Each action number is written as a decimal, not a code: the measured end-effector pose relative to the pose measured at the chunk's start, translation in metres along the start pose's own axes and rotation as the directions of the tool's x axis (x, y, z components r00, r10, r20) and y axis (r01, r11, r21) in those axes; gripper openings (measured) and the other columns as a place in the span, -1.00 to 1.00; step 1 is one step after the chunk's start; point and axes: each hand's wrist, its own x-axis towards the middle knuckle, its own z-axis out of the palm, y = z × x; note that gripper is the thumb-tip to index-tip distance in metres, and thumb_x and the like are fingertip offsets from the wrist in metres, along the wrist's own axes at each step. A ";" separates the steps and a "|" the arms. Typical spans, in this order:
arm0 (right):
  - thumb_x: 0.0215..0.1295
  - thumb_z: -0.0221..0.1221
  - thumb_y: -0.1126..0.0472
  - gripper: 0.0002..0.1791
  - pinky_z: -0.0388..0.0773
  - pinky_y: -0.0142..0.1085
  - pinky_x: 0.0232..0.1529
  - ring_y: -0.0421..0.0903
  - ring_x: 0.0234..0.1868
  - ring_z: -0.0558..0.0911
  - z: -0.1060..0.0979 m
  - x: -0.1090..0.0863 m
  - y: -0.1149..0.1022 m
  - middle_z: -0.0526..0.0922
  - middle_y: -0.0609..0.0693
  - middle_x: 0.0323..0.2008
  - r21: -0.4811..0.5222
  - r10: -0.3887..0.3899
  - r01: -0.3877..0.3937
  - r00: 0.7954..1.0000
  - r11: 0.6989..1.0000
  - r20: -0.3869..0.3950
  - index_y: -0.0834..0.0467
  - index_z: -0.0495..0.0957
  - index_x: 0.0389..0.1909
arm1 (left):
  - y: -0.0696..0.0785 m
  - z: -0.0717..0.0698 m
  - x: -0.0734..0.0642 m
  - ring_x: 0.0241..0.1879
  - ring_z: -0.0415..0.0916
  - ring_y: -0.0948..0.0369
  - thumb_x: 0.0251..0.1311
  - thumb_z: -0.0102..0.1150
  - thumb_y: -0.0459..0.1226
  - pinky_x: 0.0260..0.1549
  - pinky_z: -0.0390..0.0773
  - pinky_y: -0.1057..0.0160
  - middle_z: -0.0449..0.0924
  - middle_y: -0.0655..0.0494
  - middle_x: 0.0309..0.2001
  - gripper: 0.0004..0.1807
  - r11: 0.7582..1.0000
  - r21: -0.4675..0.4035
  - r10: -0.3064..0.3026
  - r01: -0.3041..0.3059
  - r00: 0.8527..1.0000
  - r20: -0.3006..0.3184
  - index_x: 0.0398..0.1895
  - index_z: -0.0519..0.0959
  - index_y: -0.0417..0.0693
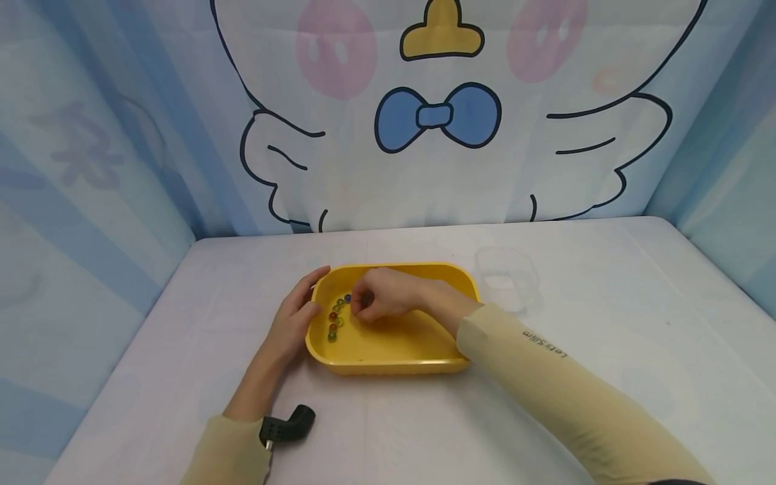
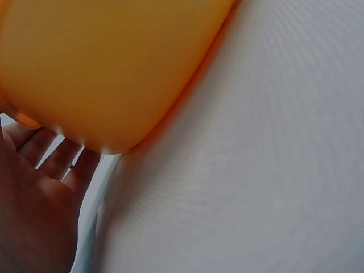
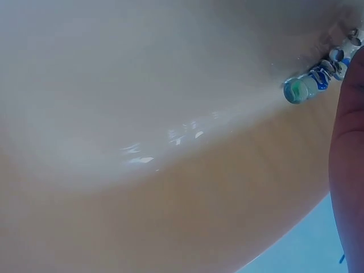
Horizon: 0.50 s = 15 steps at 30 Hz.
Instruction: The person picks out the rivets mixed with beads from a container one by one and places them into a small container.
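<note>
A yellow tray [image 1: 394,350] sits on the white-covered table, with several small glass marbles [image 1: 333,327] in a curved row along its left inside end. My left hand [image 1: 292,323] grips that end, thumb over the rim and fingers along the outer wall; the left wrist view shows those fingers behind the tray wall [image 2: 114,85]. Reaching in from the right, my right hand [image 1: 388,294] is low inside the tray, fingers curled and thumb near the index finger, right beside the marbles. Whether it pinches a marble I cannot tell. In the right wrist view, marbles [image 3: 296,91] lie beside the hand [image 3: 350,131].
Behind the tray's right end stands a clear plastic container [image 1: 506,276]. A black camera mount [image 1: 287,424] sticks out from the left wrist. A printed cloth backdrop [image 1: 436,175] rises at the table's far edge, with cloth walls on both sides.
</note>
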 end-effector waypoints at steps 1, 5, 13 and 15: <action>0.33 0.27 0.31 -0.95 0.53 -0.43 -0.20 -0.18 -0.28 0.54 0.000 0.000 0.000 0.63 -0.08 -0.32 0.006 0.002 -0.002 1.000 1.000 0.001 0.19 0.65 -0.22 | 0.000 0.000 0.000 0.47 0.15 0.05 0.25 -0.18 -0.46 0.43 0.12 -0.01 0.18 0.02 0.51 -0.30 1.000 0.000 0.000 0.000 1.000 0.001 0.53 0.23 -0.09; 0.32 0.28 0.33 -0.93 0.55 -0.42 -0.19 -0.16 -0.27 0.55 -0.001 -0.002 -0.002 0.64 -0.08 -0.30 0.040 0.007 -0.007 1.000 0.999 0.003 0.19 0.66 -0.21 | 0.000 0.000 -0.001 0.45 0.17 0.04 0.26 -0.19 -0.46 0.43 0.13 -0.02 0.19 0.00 0.51 -0.31 1.000 -0.003 0.007 -0.007 1.000 0.003 0.53 0.23 -0.09; 0.33 0.27 0.33 -0.90 0.55 -0.41 -0.18 -0.15 -0.25 0.55 -0.002 -0.002 0.000 0.66 -0.09 -0.27 0.042 -0.016 0.017 1.000 0.999 -0.019 0.19 0.68 -0.17 | 0.000 0.000 0.000 0.45 0.18 0.04 0.24 -0.18 -0.46 0.42 0.15 -0.02 0.20 0.01 0.51 -0.30 1.000 0.005 0.008 -0.008 1.000 -0.003 0.52 0.24 -0.07; 0.33 0.28 0.33 -0.90 0.55 -0.41 -0.18 -0.15 -0.25 0.55 -0.003 -0.002 -0.001 0.66 -0.09 -0.28 0.040 -0.018 0.019 1.000 0.999 -0.026 0.19 0.68 -0.17 | 0.000 0.000 0.000 0.45 0.17 0.04 0.24 -0.17 -0.46 0.43 0.14 -0.02 0.19 0.01 0.51 -0.30 1.000 0.007 0.006 -0.006 1.000 -0.005 0.52 0.24 -0.07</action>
